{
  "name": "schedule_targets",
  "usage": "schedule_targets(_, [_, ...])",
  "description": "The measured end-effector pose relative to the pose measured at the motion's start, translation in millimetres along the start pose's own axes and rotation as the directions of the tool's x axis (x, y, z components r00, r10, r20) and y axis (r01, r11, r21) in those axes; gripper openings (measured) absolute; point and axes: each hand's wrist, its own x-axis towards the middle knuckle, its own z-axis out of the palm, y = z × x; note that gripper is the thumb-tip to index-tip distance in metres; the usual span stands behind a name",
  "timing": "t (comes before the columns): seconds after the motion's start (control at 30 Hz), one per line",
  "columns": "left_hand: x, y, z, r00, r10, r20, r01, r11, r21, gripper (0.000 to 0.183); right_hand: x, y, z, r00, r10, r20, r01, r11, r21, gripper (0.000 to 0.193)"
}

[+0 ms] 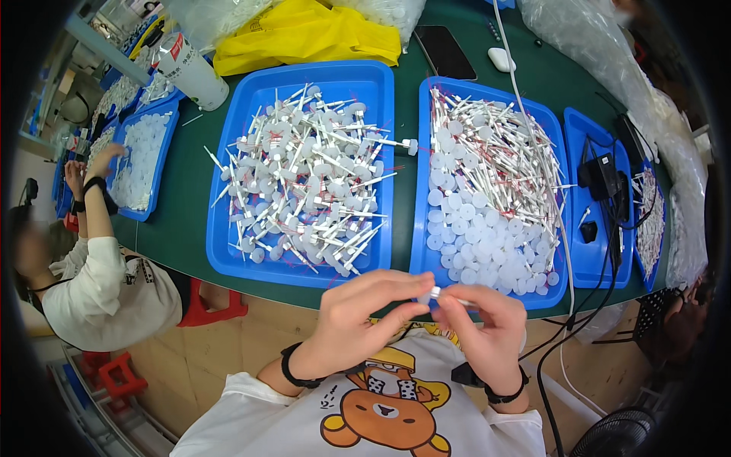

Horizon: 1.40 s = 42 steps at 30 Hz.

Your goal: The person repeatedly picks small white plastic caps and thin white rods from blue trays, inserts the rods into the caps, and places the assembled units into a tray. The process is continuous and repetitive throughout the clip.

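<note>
Low in the middle of the frame we see the person's two hands meeting just in front of the near edge of the green table. The left hand is curled, its fingertips pinched on a small white cap. The right hand is closed around a thin white tube, whose end meets the cap between the two hands. Fingers cover most of both pieces, so we cannot tell whether the tube is already seated in the cap or only touching it.

Directly above the hands, in the centre of the frame, sits a blue tray heaped with joined pieces, each a white cap with a tube sticking out. Just right of it, a second blue tray holds loose white tubes with red marks in its upper half and loose round caps in its lower half. Further right, a narrower blue tray carries a black adapter and dark cables.

At the top centre lies a yellow bag, with a white bottle to its left and a dark phone to its right. At the left edge of the frame another person in a white top reaches up towards a blue tray of white caps.
</note>
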Motion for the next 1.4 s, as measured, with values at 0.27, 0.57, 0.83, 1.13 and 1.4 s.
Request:
schedule_targets(0.27, [0.0, 4.5, -21.1, 0.914, 0.156, -0.375, 0.214, 0.599, 0.771, 0.049, 10.6, 2.8, -24.6, 0.892, -0.165, -0.420, 0.039, 0.956, -0.292, 0.028])
schedule_targets(0.57, [19.8, -9.5, 50.1, 0.969, 0.076, 0.235, -0.187, 0.846, 0.500, 0.037, 12.8, 9.3, -72.8, 0.930, -0.160, -0.331, -0.052, 0.835, -0.548, 0.014])
schedule_targets(0.83, [27.4, -23.8, 73.1, 0.985, -0.003, 0.173, -0.094, 0.832, 0.546, 0.033, 59.6, 9.4, -101.9, 0.973, -0.158, -0.167, -0.004, 0.715, -0.699, 0.012])
schedule_targets(1.13, [26.8, -24.0, 67.6, 0.974, 0.047, 0.222, -0.169, 0.804, 0.571, 0.028, 102.1, 31.9, -96.0, 0.985, -0.171, -0.016, 0.078, 0.526, -0.847, 0.011])
schedule_targets(1.4, [24.5, -17.2, 64.2, 0.997, 0.004, 0.083, -0.035, 0.926, 0.375, 0.027, 70.3, 4.3, -87.4, 0.904, -0.382, -0.194, 0.122, 0.663, -0.738, 0.011])
